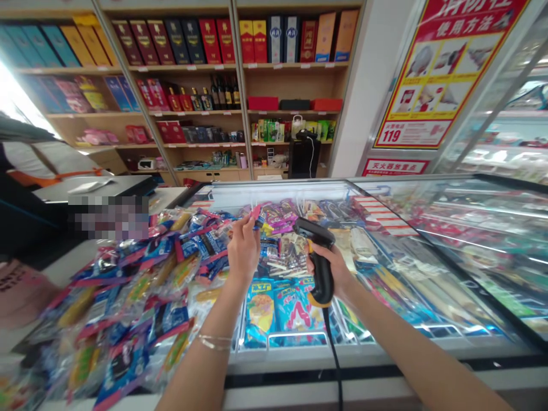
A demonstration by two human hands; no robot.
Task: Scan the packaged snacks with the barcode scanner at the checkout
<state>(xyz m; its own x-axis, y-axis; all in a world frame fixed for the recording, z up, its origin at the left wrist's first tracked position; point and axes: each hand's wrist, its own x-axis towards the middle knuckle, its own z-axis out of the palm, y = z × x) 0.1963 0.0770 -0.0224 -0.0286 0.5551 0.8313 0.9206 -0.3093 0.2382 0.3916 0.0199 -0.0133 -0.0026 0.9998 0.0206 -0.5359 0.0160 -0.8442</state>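
Far left, a person in dark clothes point(25, 222) stands beside the surface point(55, 268); a blurred patch point(109, 217) hides what lies just past them. A heap of snack packets point(128, 297), mostly blue and pink, covers the surface and reaches the edge of a glass-topped freezer point(342, 357).

Left forearm rises from the bottom edge, a thin bracelet point(214, 341) on the wrist. Left hand point(243, 250) is raised above the freezer, its grip closed in a pinch on a small pink item point(256, 216), which sticks out up and to the right from the fingertips. Item is partly blurred; its exact kind cannot be made out.

Just right of it, right hand point(336, 268) is clenched around the upright handle of a black barcode scanner point(322, 274). Long axis runs from the handle's base up to the head, tilted slightly, with the nose pointing left toward the pink item, near but not touching it. A black cable point(333, 348) drops from the handle's base over the freezer's front edge. Right forearm enters from the lower right corner.

Behind all this, shelves point(188, 114) hold boxes and bottles.
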